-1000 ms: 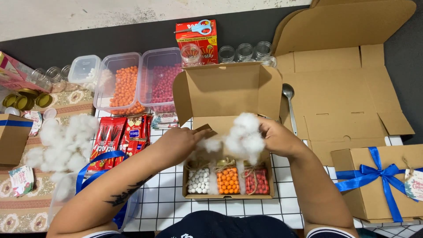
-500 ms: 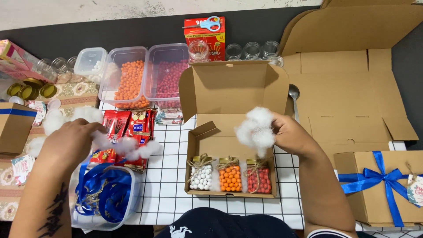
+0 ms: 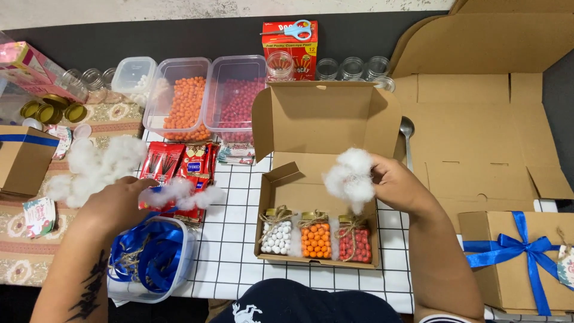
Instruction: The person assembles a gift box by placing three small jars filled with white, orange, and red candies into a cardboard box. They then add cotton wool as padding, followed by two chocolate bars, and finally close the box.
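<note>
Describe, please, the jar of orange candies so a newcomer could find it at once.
Find the open cardboard box on the checked cloth. Three small twine-tied jars line its near edge. The orange jar stands in the middle, between the white and red ones.

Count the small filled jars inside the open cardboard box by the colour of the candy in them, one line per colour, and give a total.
White candy jar: 1
Orange candy jar: 1
Red candy jar: 1
Total: 3

Gridded white table (image 3: 239, 263) bears open cardboard box (image 3: 317, 197); snack packets (image 3: 179, 164); ribboned box (image 3: 514, 263).
</note>
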